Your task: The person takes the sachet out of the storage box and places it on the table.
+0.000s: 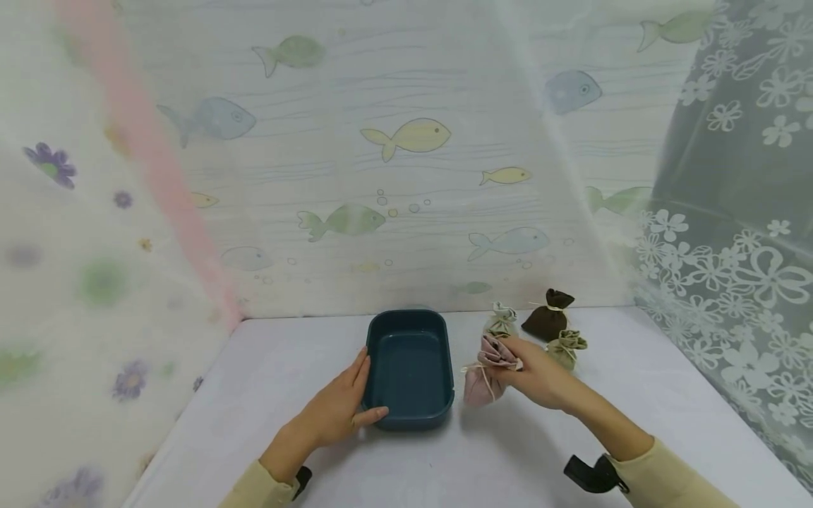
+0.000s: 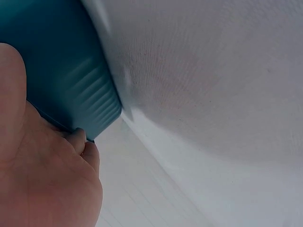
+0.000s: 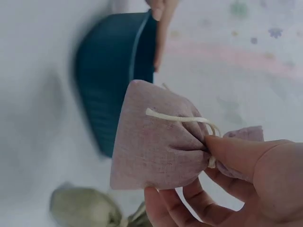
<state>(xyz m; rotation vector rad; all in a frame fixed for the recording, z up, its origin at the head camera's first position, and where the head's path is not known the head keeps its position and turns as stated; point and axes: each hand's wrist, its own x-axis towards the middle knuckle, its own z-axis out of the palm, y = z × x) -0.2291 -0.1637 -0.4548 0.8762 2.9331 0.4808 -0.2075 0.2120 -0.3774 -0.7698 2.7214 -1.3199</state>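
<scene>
A dark blue rectangular dish [image 1: 409,423] stands on the white table in front of me. My left hand [image 1: 333,409] rests against its left side, fingers laid along the wall and thumb over the near-left rim. In the left wrist view, that hand touches the dish's ribbed outer wall [image 2: 90,94]. To the right of the dish, my right hand [image 1: 536,370] pinches a pink drawstring pouch [image 1: 480,388] by its tied neck. The right wrist view shows the pouch's full body [image 3: 156,142] and a pale cord hanging across it; the thumb presses at the gathered neck.
Behind my right hand stand a pale patterned pouch [image 1: 502,319], a dark brown pouch [image 1: 545,323] and an olive green pouch [image 1: 564,351]. A fish-printed curtain [image 1: 406,176] hangs at the table's back edge, with sheer floral cloth [image 1: 749,268] on the right.
</scene>
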